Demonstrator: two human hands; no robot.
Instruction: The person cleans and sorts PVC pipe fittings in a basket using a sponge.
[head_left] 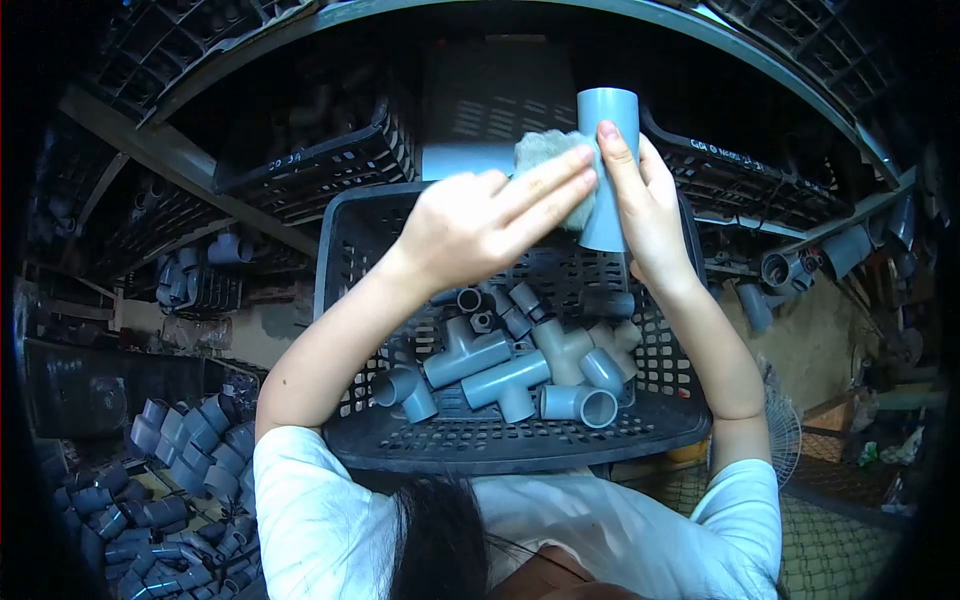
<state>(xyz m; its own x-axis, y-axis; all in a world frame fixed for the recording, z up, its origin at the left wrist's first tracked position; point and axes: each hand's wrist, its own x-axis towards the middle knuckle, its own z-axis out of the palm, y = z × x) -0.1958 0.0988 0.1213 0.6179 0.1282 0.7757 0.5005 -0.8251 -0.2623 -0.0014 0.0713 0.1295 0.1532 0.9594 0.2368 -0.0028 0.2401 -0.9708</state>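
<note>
Dark hair (440, 540) hangs closest to me, at six o'clock. White sleeves (310, 500) sit at seven and four o'clock.

I watch from far away as the left hand (465, 230), at twelve o'clock, holds a fuzzy grey rag (545, 148) against a pipe (606, 215). Two of its fingers lie straight along the rag, and I can't see its thumb. At two o'clock the right hand (655, 215) grips the pipe, with its thumb on the near side.

The pipe is grey-blue and stands almost straight up in my view, at about one o'clock, over the far side of a black basket (520, 464). Its top end points to twelve. The rag hides some of its side.

Lots of grey pipe bits lie in the basket. One T bit (506, 383) is at six o'clock, with another T bit (465, 357) just beside it. A bent bit (562, 403) is near five, and one more bent bit (410, 390) is at seven.

Outside the basket, a big heap (190, 445) of pipe bits sits at eight o'clock. Black crates (315, 165) stand at ten and two. A green mat (840, 545) lies at four.
</note>
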